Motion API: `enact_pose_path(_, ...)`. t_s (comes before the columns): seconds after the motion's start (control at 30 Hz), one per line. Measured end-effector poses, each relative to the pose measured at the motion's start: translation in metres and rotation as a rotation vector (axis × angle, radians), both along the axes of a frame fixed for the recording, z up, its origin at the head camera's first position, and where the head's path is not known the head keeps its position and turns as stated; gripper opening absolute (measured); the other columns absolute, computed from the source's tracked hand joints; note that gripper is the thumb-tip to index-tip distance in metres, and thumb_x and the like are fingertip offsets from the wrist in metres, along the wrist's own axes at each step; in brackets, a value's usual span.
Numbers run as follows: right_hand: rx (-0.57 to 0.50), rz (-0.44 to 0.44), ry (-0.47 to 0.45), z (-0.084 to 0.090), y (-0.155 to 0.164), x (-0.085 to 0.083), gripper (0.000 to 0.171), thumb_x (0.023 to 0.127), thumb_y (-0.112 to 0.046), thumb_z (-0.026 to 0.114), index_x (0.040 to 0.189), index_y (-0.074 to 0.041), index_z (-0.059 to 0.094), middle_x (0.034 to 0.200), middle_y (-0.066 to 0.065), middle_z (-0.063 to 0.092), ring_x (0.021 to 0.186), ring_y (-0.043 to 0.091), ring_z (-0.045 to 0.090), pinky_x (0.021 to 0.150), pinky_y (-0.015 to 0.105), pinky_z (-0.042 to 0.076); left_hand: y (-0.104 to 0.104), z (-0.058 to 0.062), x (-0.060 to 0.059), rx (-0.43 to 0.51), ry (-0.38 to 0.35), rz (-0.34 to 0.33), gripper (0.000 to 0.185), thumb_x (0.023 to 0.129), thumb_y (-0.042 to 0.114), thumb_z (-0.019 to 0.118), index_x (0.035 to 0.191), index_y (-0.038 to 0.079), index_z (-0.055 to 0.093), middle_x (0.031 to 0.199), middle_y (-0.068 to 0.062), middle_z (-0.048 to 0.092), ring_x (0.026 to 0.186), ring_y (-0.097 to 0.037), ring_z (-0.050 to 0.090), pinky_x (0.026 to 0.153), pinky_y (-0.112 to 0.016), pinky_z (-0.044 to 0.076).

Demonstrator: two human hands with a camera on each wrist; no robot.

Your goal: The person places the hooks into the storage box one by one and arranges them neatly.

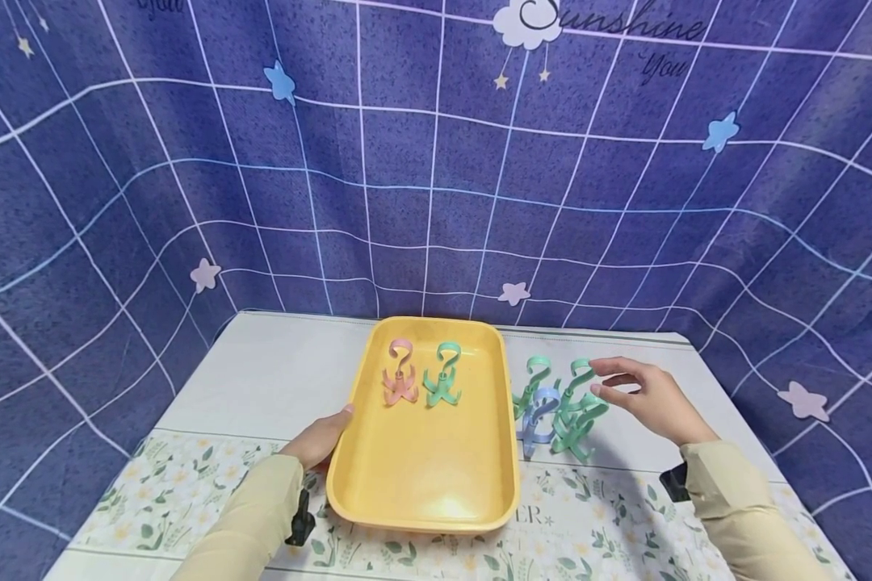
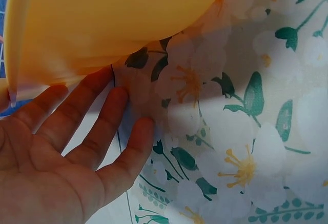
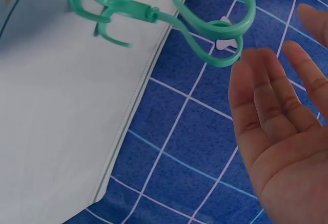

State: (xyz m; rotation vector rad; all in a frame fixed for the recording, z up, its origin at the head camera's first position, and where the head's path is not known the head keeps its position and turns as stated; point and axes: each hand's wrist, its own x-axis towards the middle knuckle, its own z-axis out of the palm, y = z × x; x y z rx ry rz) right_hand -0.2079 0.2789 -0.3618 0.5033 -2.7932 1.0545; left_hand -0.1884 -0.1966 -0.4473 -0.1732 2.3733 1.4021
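- You have two green plastic hooks side by side near your right hand (image 1: 650, 395), their curved tops at its fingertips; pinching one carelessly could catch the other.
- The clustered green plastic claw-footed hooks (image 1: 572, 434) stand just left of that hand, overlapping the pale-blue plastic claw-footed hook (image 1: 530, 428); interlocked prongs could make you drag or topple neighbours.
- If your left hand (image 1: 320, 438) tugs or tilts the yellow rectangular plastic tray (image 1: 429, 468) to its right, the pink plastic claw-footed hook (image 1: 401, 386) and lone green plastic claw-footed hook (image 1: 443, 386) inside could slide or tip.
- Your right forearm comes in from the lower right, palm turned inward, thumb below the fingers. The hand is partly open, a gap between thumb and fingers, with nothing in its grasp; whether a fingertip touches a hook, you cannot tell.
- Your left forearm slants up from the lower left. That hand holds the tray's near side wall, thumb at the rim, other fingers spread low against it, above the white flower-printed counter (image 1: 283, 379).
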Motion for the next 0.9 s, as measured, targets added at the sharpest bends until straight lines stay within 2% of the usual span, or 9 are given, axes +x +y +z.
enact_pose_path(0.33,-0.009,-0.027,-0.039,-0.009,0.007,0.003,0.040,0.095,-0.020,0.076,0.129,-0.002,0.067,0.123,0.015,0.069,0.103,0.030,0.069,0.079,0.033,0.055,0.000,0.001,0.000,-0.009,-0.024,0.013,0.064,0.113,0.044,0.024,0.138,-0.008,0.052,0.094,-0.009,0.071,0.079,-0.021,0.071,0.073,-0.039,0.058)
enact_pose_path(0.63,-0.038,0.010,-0.071,-0.015,0.009,0.006,0.039,0.095,-0.017,0.075,0.129,-0.002,0.066,0.121,0.014,0.070,0.101,0.027,0.069,0.078,0.028,0.055,0.001,0.004,0.002,0.016,-0.017,0.006,0.062,0.113,0.042,0.024,0.135,-0.008,0.054,0.093,-0.010,0.071,0.079,-0.023,0.071,0.072,-0.039,0.058)
enact_pose_path(0.9,-0.027,0.007,-0.089,-0.021,0.011,0.008,0.038,0.095,-0.019,0.075,0.129,-0.003,0.067,0.122,0.014,0.070,0.101,0.027,0.069,0.080,0.032,0.055,0.001,0.003,0.002,0.023,-0.021,0.003,0.062,0.113,0.041,0.024,0.136,-0.009,0.052,0.095,-0.012,0.071,0.080,-0.023,0.071,0.072,-0.040,0.059)
